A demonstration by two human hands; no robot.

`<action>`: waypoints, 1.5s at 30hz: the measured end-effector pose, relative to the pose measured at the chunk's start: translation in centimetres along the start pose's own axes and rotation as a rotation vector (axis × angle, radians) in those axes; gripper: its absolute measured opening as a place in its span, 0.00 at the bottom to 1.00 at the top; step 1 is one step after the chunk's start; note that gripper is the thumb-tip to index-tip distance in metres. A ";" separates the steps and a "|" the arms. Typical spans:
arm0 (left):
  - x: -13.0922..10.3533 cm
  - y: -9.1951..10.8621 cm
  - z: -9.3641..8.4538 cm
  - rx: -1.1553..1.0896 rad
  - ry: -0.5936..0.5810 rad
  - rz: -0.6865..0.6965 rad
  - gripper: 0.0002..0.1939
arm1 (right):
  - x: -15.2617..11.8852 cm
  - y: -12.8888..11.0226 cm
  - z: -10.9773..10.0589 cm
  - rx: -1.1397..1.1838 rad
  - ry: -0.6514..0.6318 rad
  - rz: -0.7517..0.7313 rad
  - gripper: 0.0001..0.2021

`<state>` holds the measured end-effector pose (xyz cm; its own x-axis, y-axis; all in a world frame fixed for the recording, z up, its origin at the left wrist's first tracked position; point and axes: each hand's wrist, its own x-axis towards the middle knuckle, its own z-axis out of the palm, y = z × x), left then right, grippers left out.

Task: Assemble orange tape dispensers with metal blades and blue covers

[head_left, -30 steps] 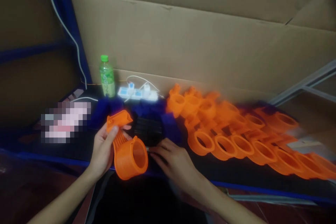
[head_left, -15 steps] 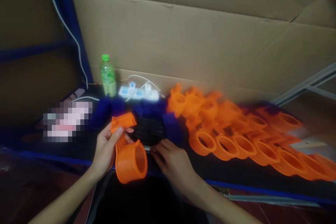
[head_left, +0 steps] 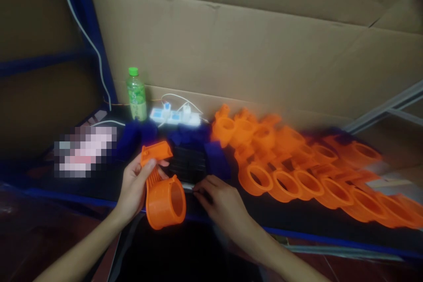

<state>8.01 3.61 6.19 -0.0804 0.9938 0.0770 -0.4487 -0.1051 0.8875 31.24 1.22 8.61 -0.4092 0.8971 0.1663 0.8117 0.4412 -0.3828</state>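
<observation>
My left hand (head_left: 132,185) is closed around the bracket arm of an orange plastic cup holder (head_left: 165,202). The thumb presses on its ribbed stem, and the round open ring tilts down to the right. My right hand (head_left: 221,198) rests low over the table's front part, fingertips pinched together. They meet the right end of a thin silvery piece (head_left: 188,186), too blurred to name. Just behind it lies a stack of black pieces (head_left: 188,163), partly hidden by the held part. Dark blue pieces (head_left: 218,158) lie around the stack.
Several orange cup holders (head_left: 284,185) stand in rows on the right of the dark table. A green-capped bottle (head_left: 137,97) and a white power strip (head_left: 175,116) with cables stand at the back before a cardboard wall (head_left: 231,48). A pixelated patch covers something at left.
My right fingertips have shifted slightly right along the silvery piece, showing a little more of it. The left hand keeps the orange cup holder almost in the same place.
</observation>
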 end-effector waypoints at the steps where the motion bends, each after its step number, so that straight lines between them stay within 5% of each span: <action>1: 0.0 0.0 0.0 0.001 -0.005 -0.004 0.15 | -0.1 0.2 -0.1 0.009 -0.003 0.002 0.06; 9: -0.1 0.1 0.1 -0.003 -0.018 -0.011 0.15 | -1.2 1.6 -1.0 0.037 0.013 0.059 0.07; 17: -0.3 -0.1 0.1 0.072 -0.115 -0.042 0.15 | -2.1 1.9 -4.7 0.210 -0.031 0.151 0.04; 28: -0.4 -1.0 -0.1 0.126 -0.286 -0.061 0.11 | 1.9 0.4 -6.1 0.652 0.094 0.212 0.10; 45: -0.7 -0.7 -0.1 0.207 -0.349 -0.072 0.11 | 1.7 -0.9 -6.4 0.517 0.153 0.141 0.08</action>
<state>8.30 3.00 5.50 0.2675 0.9549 0.1291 -0.2509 -0.0603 0.9661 32.51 2.48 15.02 -0.2151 0.9565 0.1969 0.5279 0.2835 -0.8006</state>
